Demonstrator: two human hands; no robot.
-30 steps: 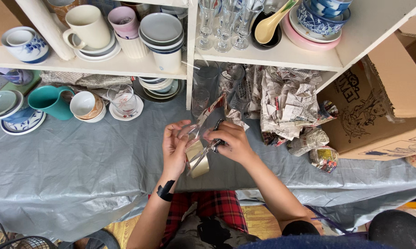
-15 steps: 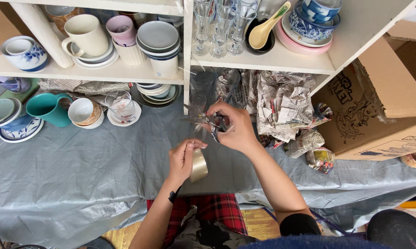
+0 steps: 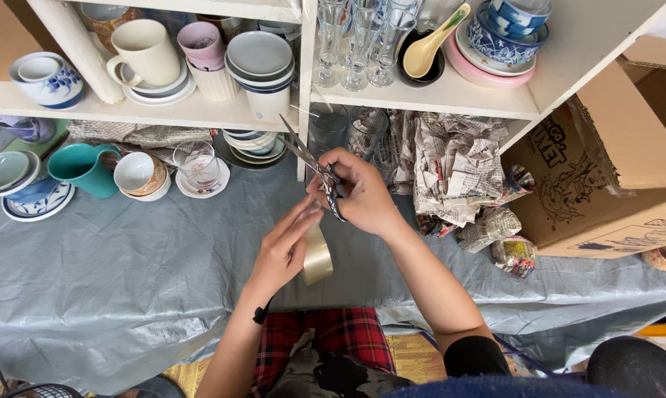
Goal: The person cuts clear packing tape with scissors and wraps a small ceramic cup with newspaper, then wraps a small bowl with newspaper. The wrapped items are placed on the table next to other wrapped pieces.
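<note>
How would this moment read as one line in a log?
right hand: holds scissors | left hand: holds tape roll | surface: grey sheet | behind: crockery shelf

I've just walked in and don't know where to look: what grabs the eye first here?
At the centre, the right hand holds metal scissors, while the left hand holds a roll of beige tape. Behind them, white shelves carry cups and plates; a teal ceramic jug stands on the grey plastic sheet at left.
</note>
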